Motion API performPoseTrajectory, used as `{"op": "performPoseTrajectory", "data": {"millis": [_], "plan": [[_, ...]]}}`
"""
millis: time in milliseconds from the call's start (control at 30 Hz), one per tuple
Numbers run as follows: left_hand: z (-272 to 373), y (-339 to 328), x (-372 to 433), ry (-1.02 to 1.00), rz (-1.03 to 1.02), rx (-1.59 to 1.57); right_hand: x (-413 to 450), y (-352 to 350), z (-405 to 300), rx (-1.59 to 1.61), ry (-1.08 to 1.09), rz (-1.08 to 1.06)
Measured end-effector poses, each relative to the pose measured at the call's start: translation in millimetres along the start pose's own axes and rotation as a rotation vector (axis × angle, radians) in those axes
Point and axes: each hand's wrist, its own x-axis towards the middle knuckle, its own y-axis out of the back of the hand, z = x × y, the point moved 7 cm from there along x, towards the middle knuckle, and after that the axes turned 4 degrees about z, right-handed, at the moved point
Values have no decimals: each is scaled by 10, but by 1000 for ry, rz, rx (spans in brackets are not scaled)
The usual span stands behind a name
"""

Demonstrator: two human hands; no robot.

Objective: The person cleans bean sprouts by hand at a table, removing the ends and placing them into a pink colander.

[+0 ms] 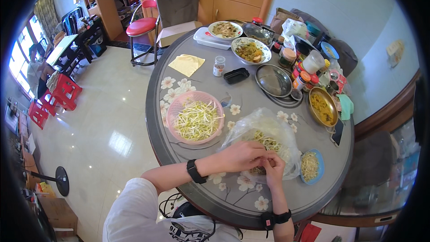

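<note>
My left hand (247, 154) and my right hand (275, 168) meet fingertip to fingertip over an open clear plastic bag (284, 141). Their fingers are pinched together, and whatever may be between them is too small to make out. Bean sprouts (267, 140) lie in the bag, partly hidden behind the hands. Left of the bag, a pink perforated plastic basket (171, 121) holds a heap of pale sprouts with yellow-green heads (198, 121). To the right, a small blue dish (321, 164) contains thin sprout pieces (309, 166).
Behind the bag are a glass lid (273, 80), a black tray (236, 75), a small jar (219, 66) and a yellow cloth (187, 65). Food plates and crowded jars (302, 79) line the far side. A golden pan (323, 107) and a phone (337, 132) sit right. Another person (35, 70) is far left.
</note>
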Motion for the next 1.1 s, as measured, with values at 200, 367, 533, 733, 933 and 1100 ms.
{"op": "performPoseTrajectory", "data": {"millis": [200,367,533,733,933,1100], "plan": [[-4,12,8,16,-16,-18,17,-15,18,-36,-8,-25],[21,21,20,20,-22,-25,23,-2,56,-27,-12,-32],[-14,-44,-6,61,-28,0,-19,29,50,-63,-16,-21],[-152,-27,-13,104,48,-89,-37,109,152,-75,-157,105],[-191,-56,-22,106,-3,-63,-14,143,161,82,-133,147],[-217,-93,-3,100,17,-74,-28,200,138,174,-139,245]]}}
